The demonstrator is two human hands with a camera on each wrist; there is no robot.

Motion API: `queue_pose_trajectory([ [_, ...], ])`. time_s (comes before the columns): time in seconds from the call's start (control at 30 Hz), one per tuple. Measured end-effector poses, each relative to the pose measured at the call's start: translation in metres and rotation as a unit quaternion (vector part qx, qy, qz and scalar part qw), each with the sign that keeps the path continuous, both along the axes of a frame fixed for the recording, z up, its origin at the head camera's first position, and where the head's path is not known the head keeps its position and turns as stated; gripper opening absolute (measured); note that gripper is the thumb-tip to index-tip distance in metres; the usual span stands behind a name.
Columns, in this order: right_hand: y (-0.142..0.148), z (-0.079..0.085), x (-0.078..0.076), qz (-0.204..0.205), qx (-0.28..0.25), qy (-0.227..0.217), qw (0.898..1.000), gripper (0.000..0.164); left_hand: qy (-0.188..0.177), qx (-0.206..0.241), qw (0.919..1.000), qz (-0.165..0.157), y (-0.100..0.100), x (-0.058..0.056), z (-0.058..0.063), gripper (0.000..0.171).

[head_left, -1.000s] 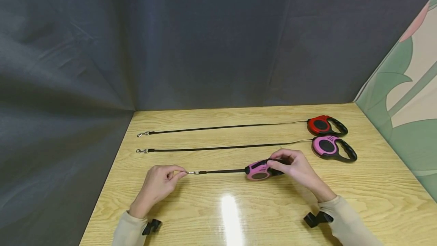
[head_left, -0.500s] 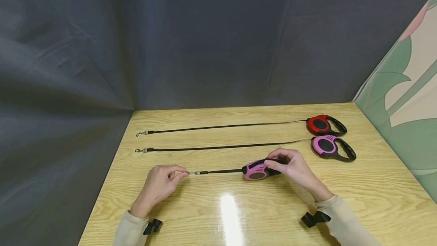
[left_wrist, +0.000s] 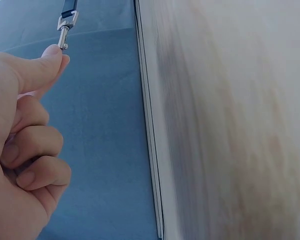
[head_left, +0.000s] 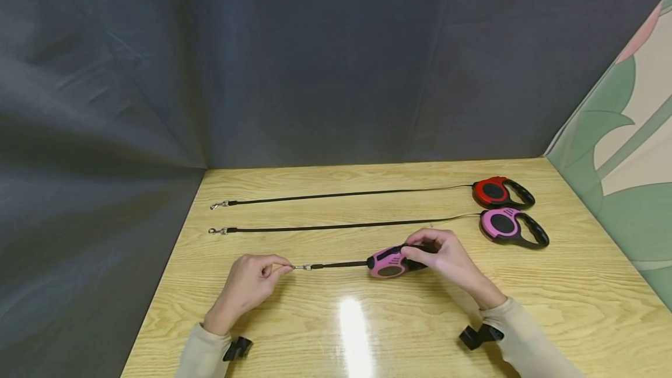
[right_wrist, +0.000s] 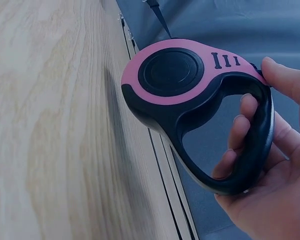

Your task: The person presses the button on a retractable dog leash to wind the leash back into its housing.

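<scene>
My right hand grips the black loop handle of a pink and black retractable dog leash, its fingers curled through the loop and the thumb near the top of the casing. A short black strap runs left from the casing, stretched straight. At its end is a silver snap hook. Thumb and index finger of my left hand pinch the tip of this hook; the other fingers curl inward in the left wrist view. Leash and hook overlap the wooden table in the head view.
Behind the hands lie a second pink leash and a red leash on the wooden table, their straps extended leftward to snap hooks. A dark cloth hangs at the back and left; a floral panel stands at right.
My right hand has moved slightly left with the pink leash, and the strap between casing and hook has shortened. The left hand has shifted a little right, still pinching the hook.
</scene>
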State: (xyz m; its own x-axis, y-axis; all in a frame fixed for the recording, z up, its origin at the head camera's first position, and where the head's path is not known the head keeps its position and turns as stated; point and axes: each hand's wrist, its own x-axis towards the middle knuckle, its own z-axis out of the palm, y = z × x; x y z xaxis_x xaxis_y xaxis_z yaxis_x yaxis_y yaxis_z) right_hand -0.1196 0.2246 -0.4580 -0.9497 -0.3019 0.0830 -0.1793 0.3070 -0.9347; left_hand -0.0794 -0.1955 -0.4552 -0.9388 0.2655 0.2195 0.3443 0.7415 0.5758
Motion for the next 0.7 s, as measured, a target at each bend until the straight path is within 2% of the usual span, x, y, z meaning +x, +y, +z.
queue_pose_trajectory([
  [0.4,-0.010,0.001,0.002,0.003,0.000,-0.011,1.000,0.011,0.010,-0.001,0.9999,-0.006,0.001,0.000,-0.001,0.004],
  [0.7,-0.015,0.000,0.003,0.021,-0.012,-0.015,1.000,0.011,0.013,0.002,0.9999,-0.010,0.003,0.000,-0.002,0.005],
])
